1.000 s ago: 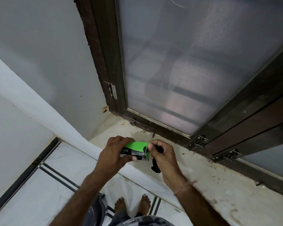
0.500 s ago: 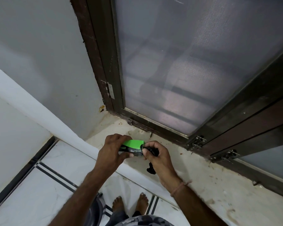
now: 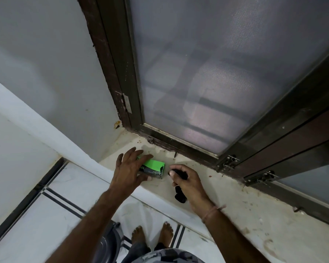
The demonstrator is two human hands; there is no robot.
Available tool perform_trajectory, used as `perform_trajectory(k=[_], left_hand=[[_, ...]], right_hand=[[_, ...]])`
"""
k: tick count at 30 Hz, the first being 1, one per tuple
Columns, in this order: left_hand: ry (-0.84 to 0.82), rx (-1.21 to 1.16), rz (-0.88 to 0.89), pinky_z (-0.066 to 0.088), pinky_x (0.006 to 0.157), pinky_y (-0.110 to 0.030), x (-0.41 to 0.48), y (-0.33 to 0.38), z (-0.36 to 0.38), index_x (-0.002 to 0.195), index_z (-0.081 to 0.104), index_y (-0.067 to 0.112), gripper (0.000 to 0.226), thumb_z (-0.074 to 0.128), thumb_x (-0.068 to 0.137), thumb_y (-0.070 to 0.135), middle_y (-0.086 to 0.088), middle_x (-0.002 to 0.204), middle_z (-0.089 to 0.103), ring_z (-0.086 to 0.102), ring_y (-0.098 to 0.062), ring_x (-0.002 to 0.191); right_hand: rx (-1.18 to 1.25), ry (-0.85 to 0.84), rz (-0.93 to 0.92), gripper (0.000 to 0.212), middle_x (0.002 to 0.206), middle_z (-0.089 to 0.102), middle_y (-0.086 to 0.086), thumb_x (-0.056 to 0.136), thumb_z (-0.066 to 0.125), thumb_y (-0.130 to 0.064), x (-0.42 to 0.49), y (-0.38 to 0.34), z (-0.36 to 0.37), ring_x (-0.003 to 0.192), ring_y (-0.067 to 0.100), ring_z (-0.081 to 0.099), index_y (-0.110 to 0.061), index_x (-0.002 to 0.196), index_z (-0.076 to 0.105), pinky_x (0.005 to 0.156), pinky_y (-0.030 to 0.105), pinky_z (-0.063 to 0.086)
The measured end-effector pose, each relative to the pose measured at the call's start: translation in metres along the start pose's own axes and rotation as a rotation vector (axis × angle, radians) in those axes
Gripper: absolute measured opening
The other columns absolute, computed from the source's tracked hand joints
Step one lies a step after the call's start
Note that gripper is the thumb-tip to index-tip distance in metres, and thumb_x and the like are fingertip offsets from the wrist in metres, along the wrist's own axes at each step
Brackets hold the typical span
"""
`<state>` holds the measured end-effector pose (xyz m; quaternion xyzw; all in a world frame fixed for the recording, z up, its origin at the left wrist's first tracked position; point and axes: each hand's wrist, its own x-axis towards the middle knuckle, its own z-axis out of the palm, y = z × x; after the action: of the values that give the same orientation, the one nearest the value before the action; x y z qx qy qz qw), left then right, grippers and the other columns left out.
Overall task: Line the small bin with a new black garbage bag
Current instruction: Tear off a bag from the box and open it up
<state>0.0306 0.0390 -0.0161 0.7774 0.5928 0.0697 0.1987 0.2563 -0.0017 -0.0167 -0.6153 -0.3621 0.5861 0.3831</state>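
Observation:
A green box of garbage bags [image 3: 154,166] lies on the stained window sill [image 3: 245,215]. My left hand [image 3: 129,171] lies over the box's left end with fingers spread and the thumb at the box's near edge. Just right of the box, my right hand [image 3: 188,185] is closed on a folded black garbage bag [image 3: 179,195]. One end of the bag shows by the thumb and the other hangs below the palm. The rounded grey rim of the small bin [image 3: 108,243] shows on the floor at the bottom, left of my bare feet.
A dark-framed mesh window [image 3: 217,82] rises right behind the sill, with a latch hook [image 3: 163,147] at its base. A white wall stands to the left. White floor tiles with dark stripes [image 3: 65,202] lie below the sill's edge.
The green box went from being held in the air down onto the sill, and my left hand's fingers opened over it. My right hand pulled away to the right with the black bag.

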Motion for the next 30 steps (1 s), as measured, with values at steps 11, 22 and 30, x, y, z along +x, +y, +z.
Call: perform_trajectory(k=[11,22,30], left_hand=[[0.276,-0.451,-0.155,0.047,0.067,-0.024,-0.059,0.054,0.000,0.098,0.063,0.026,0.035,0.060,0.094,0.061,0.015,0.092,0.067,0.062,-0.006,0.085],[0.070,-1.346,-0.621,0.061,0.064,-0.039,-0.114,0.045,-0.008,0.094,0.073,0.013,0.025,0.069,0.097,0.038,-0.013,0.083,0.070,0.070,-0.024,0.072],[0.351,-1.402,-0.724,0.058,0.067,-0.038,-0.168,-0.021,-0.023,0.087,0.059,0.006,0.023,0.065,0.102,0.022,-0.020,0.085,0.071,0.069,-0.034,0.078]], right_hand=[[0.080,-0.042,-0.057,0.041,0.097,0.074,0.008,0.110,0.044,-0.038,-0.046,-0.006,0.025,0.076,0.017,0.064,-0.010,0.115,0.074,0.068,0.026,0.054],[0.148,-0.187,0.191,0.061,0.112,0.081,0.004,0.103,0.034,-0.062,-0.074,-0.006,0.101,0.107,0.021,0.077,-0.021,0.117,0.078,0.089,0.046,0.065],[0.126,-0.303,0.049,0.045,0.113,0.076,0.023,0.106,0.056,-0.042,-0.113,0.007,0.162,0.108,0.034,0.076,-0.001,0.119,0.070,0.093,0.046,0.063]])
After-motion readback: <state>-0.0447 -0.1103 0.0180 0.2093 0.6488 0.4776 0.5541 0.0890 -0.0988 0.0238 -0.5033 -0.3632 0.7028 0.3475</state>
